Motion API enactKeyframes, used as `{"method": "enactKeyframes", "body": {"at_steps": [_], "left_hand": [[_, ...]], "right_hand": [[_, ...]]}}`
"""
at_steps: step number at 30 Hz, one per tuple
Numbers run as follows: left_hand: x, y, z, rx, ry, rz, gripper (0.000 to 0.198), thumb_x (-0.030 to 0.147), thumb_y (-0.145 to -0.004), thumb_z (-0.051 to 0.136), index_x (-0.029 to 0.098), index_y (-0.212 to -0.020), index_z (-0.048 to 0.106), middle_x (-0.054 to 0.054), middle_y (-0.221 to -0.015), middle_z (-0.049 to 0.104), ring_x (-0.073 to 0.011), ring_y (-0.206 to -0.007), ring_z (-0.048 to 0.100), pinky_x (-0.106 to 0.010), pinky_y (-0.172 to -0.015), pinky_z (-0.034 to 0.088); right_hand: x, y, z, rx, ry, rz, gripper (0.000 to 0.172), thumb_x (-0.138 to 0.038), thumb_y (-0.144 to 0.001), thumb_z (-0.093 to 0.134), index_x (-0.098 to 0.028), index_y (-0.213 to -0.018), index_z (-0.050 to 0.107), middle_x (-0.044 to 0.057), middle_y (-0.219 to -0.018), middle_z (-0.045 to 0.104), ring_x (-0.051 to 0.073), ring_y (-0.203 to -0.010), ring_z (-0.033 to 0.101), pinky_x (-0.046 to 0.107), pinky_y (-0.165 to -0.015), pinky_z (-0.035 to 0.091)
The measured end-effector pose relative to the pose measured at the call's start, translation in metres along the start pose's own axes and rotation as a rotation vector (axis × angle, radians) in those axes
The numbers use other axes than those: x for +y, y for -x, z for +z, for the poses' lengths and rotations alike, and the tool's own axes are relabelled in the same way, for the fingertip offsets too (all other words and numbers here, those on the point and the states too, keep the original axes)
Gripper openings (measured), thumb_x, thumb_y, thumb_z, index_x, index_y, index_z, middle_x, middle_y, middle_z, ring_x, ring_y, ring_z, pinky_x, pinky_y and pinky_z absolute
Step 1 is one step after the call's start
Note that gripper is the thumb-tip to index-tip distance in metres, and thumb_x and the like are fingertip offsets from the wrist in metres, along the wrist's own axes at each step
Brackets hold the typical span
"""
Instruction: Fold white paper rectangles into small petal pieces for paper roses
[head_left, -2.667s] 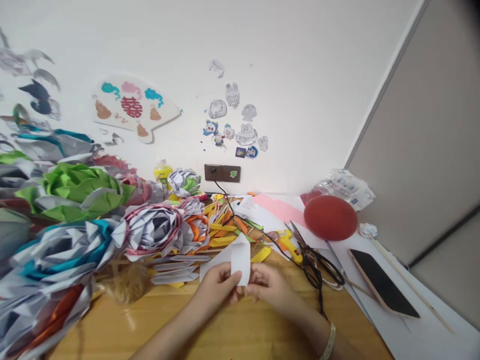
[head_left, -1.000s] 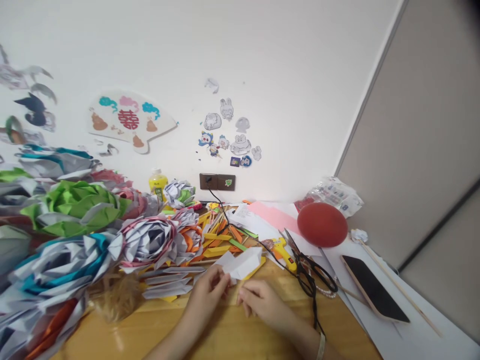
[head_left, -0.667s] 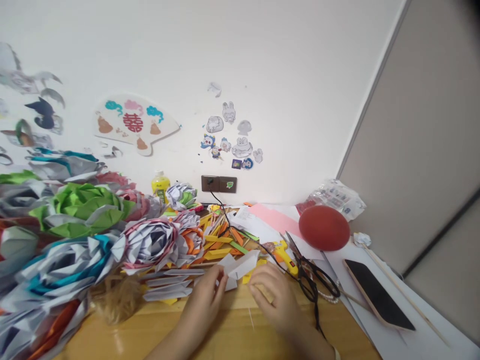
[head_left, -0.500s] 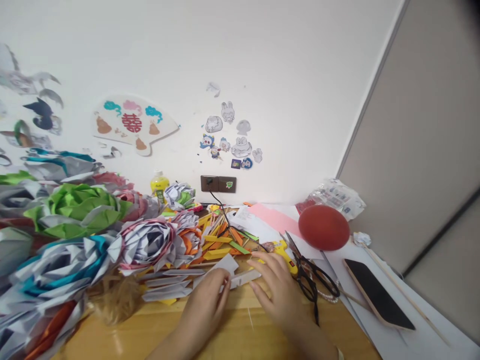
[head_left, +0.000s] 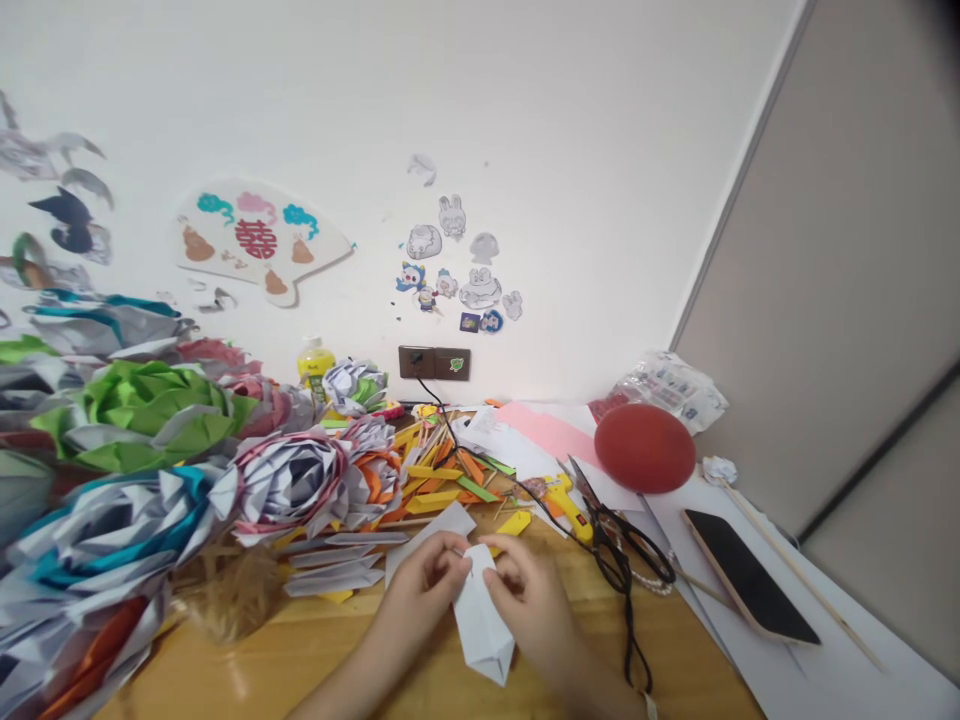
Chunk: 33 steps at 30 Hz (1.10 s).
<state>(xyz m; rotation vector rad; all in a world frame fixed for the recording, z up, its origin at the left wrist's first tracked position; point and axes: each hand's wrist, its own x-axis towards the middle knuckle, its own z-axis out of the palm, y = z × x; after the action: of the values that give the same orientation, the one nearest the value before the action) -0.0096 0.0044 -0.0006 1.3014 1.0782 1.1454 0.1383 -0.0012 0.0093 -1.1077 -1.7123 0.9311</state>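
Note:
A folded white paper piece (head_left: 484,625), long and pointed at its near end, is held up between both hands over the wooden table. My left hand (head_left: 427,583) pinches its upper left edge between thumb and fingers. On the other edge, my right hand (head_left: 531,592) grips the same paper with thumb and curled fingers. Behind my left hand lies another white paper strip (head_left: 442,527). Several folded white strips (head_left: 334,570) are stacked to the left, and a yellow folded paper (head_left: 513,526) rests just beyond my right hand.
Large folded paper flowers (head_left: 161,410) crowd the left side. Yellow and orange strips (head_left: 431,490) lie in a pile behind. To the right are a yellow glue gun (head_left: 568,507) with a black cord, black scissors (head_left: 619,540), a red balloon (head_left: 645,448) and a phone (head_left: 750,575).
My hands have closed on a folded white paper and raised it in front of me, where earlier they were spread near a white strip on the table. The view has shifted slightly.

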Motion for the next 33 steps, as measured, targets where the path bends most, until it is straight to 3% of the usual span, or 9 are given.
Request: {"method": "enactKeyframes", "body": {"at_steps": [3, 9, 18, 26, 30, 33], "left_hand": [[0.0, 0.0, 0.0, -0.09, 0.077, -0.046, 0.035, 0.046, -0.07, 0.06, 0.015, -0.084, 0.053, 0.005, -0.052, 0.052, -0.0102, -0.047, 0.047, -0.02, -0.048, 0.034], [-0.005, -0.004, -0.005, -0.058, 0.089, -0.093, 0.036, 0.048, -0.067, 0.062, 0.014, -0.067, 0.052, 0.005, -0.048, 0.05, -0.0085, -0.045, 0.044, -0.019, -0.046, 0.031], [0.003, -0.002, -0.003, -0.054, 0.117, -0.068, 0.038, 0.051, -0.062, 0.063, 0.015, -0.061, 0.049, 0.005, -0.051, 0.046, -0.0081, -0.046, 0.041, -0.019, -0.046, 0.03], [0.001, -0.001, -0.003, -0.042, 0.028, -0.046, 0.034, 0.048, -0.065, 0.061, 0.016, -0.062, 0.049, 0.008, -0.048, 0.039, -0.0069, -0.044, 0.034, -0.018, -0.045, 0.025], [0.007, 0.003, -0.002, -0.051, -0.062, 0.014, 0.032, 0.047, -0.071, 0.055, 0.016, -0.064, 0.049, 0.007, -0.05, 0.039, -0.0083, -0.047, 0.035, -0.018, -0.046, 0.025], [0.012, 0.005, 0.0, -0.062, -0.131, 0.069, 0.03, 0.044, -0.073, 0.053, 0.016, -0.064, 0.049, 0.007, -0.052, 0.037, -0.0088, -0.05, 0.033, -0.019, -0.047, 0.025]], "right_hand": [[0.002, -0.002, 0.0, 0.011, -0.133, 0.034, 0.019, -0.023, -0.076, 0.05, -0.016, -0.092, 0.056, -0.004, -0.052, 0.048, 0.011, -0.047, 0.047, 0.02, -0.044, 0.034], [0.009, -0.002, 0.002, -0.026, -0.206, 0.006, 0.018, -0.026, -0.077, 0.05, -0.015, -0.088, 0.058, -0.004, -0.054, 0.044, 0.01, -0.048, 0.043, 0.019, -0.045, 0.031], [0.01, -0.002, 0.0, -0.02, -0.052, -0.071, 0.018, -0.022, -0.078, 0.047, -0.015, -0.083, 0.063, 0.004, -0.069, 0.063, 0.013, -0.058, 0.055, 0.021, -0.05, 0.04], [0.007, -0.001, -0.006, -0.074, 0.068, -0.249, 0.018, -0.013, -0.074, 0.047, -0.018, -0.079, 0.064, 0.004, -0.077, 0.066, 0.016, -0.073, 0.06, 0.025, -0.067, 0.045], [0.005, -0.002, -0.005, -0.076, -0.079, -0.119, 0.017, -0.018, -0.078, 0.047, -0.016, -0.091, 0.058, 0.005, -0.082, 0.061, 0.015, -0.074, 0.057, 0.023, -0.063, 0.044], [0.007, -0.003, -0.003, -0.108, -0.067, -0.033, 0.015, -0.026, -0.08, 0.048, -0.015, -0.076, 0.056, 0.0, -0.065, 0.054, 0.012, -0.06, 0.05, 0.021, -0.054, 0.038]]}}
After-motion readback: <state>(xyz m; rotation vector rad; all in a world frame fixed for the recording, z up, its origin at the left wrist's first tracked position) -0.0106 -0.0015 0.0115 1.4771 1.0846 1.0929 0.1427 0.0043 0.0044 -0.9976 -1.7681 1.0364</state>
